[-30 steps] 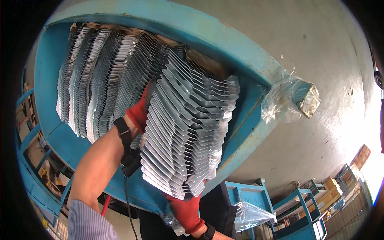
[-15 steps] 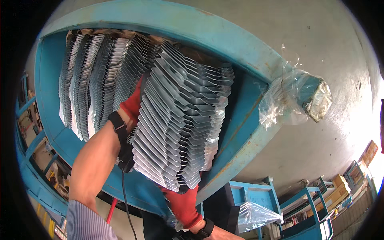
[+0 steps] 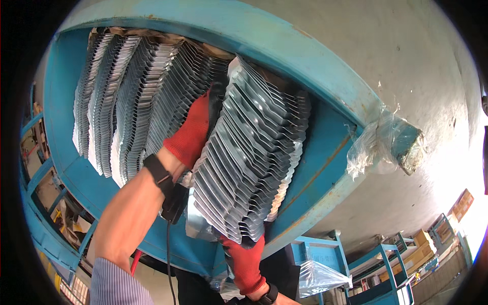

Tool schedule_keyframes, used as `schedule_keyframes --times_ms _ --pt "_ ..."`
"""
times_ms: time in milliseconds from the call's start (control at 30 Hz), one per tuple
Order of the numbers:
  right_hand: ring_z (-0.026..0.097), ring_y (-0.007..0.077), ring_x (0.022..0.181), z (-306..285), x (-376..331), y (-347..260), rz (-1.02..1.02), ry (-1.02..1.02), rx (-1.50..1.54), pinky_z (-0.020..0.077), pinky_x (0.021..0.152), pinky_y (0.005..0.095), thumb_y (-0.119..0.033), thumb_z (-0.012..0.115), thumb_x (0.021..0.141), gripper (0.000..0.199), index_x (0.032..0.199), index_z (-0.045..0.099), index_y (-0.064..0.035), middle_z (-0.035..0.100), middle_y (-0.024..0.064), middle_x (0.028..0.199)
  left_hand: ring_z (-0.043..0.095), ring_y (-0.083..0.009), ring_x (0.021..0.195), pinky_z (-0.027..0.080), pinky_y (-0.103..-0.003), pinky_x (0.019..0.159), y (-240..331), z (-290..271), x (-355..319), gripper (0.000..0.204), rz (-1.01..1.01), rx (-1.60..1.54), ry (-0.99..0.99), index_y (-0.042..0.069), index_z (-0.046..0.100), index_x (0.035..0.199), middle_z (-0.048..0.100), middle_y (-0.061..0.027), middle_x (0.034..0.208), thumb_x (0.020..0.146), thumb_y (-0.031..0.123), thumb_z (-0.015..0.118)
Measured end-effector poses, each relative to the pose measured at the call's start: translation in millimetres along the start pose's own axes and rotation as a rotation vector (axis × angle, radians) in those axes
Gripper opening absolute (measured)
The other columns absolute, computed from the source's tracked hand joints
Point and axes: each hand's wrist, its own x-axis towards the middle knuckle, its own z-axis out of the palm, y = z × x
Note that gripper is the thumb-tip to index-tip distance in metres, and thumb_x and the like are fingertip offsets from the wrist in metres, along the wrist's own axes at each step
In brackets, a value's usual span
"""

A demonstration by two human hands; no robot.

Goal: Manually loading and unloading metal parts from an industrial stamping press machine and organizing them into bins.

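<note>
My left hand (image 3: 199, 122), in a red glove with dark fingers, presses along the left side of a stack of bent metal plates (image 3: 249, 152). Its fingertips disappear behind the stack's far left edge. At the near end, my right hand (image 3: 246, 262), gloved in the same red, grips the bottom of the stack from below; its fingers are mostly hidden. The plates are shiny, grey and zigzag-edged, nested closely, and the stack leans inside a blue metal bin (image 3: 325, 157). A flat plate face (image 3: 199, 223) shows at the stack's lower left corner.
Several rows of similar nested plates (image 3: 127, 101) fill the bin's left part, with brown paper (image 3: 173, 38) behind them. Torn clear plastic (image 3: 373, 145) wraps the bin's right corner post. A black cable (image 3: 169, 259) hangs from my left wrist. Blue racks (image 3: 391, 274) stand lower right.
The held stack has shifted right, away from the neighbouring row, and more of my left glove shows between them. The stack's lower left plate face has come into sight. The view has shifted slightly.
</note>
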Motion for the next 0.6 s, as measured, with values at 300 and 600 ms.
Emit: schedule_keyframes --times_ms 300,600 --pt "0.061 0.0179 0.098 -2 33 34 -0.124 0.006 -0.136 0.0479 0.086 0.0302 -0.004 0.074 0.076 0.057 0.127 0.05 -0.0022 0.063 0.0066 0.111 0.055 -0.022 0.111 0.039 -0.032 0.103 31 -76 -59 0.056 0.458 0.408 -0.275 0.007 0.03 0.149 0.06 -0.0146 0.124 0.098 0.016 0.051" --pt "0.037 0.0297 0.135 -17 56 66 -0.145 -0.113 -0.184 0.0256 0.113 0.0355 -0.007 0.078 0.067 0.104 0.151 0.017 -0.0019 0.039 0.019 0.146 0.058 -0.0092 0.091 0.05 -0.023 0.072 -41 -74 -115 0.086 0.562 0.543 -0.109 0.008 0.017 0.152 0.054 -0.011 0.132 0.086 0.011 0.071"
